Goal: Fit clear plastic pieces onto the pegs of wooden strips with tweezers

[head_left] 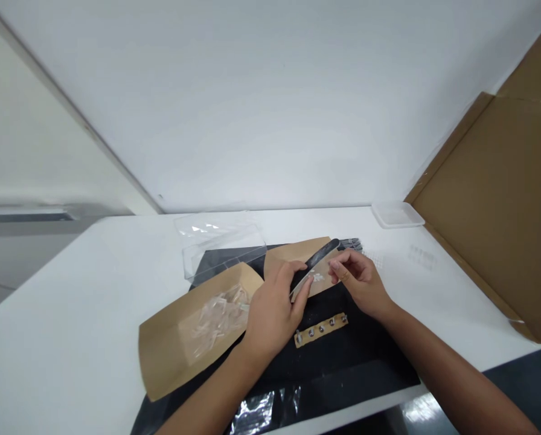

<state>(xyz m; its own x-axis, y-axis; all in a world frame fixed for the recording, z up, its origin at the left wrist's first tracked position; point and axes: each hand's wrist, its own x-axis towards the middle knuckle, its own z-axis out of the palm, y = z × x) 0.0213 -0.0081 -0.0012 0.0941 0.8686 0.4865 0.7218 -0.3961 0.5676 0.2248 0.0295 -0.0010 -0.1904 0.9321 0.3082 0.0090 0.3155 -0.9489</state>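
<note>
My left hand [274, 305] is closed around a black nail file [321, 255] with a rounded end, which slants up to the right over a kraft paper tray [277, 258]. White bits [318, 277] lie inside that tray. To the right of the file, my right hand [357, 281] has its thumb and fingertips pressed together; what they hold, if anything, is too small to make out. Below my hands, a cardboard strip [322, 330] carries several small metal pegs. A larger kraft tray [162, 338] beside my left hand contains a heap of clear plastic pieces [220, 317].
Under the trays lies a black mat [343, 368] on the white table [89, 302]. A clear plastic box [223, 251] stands at the back left, a shallow translucent container [397, 215] at the back right. Grey sticks [352, 243] lie behind my right hand. Large cardboard [497, 217] borders the right side.
</note>
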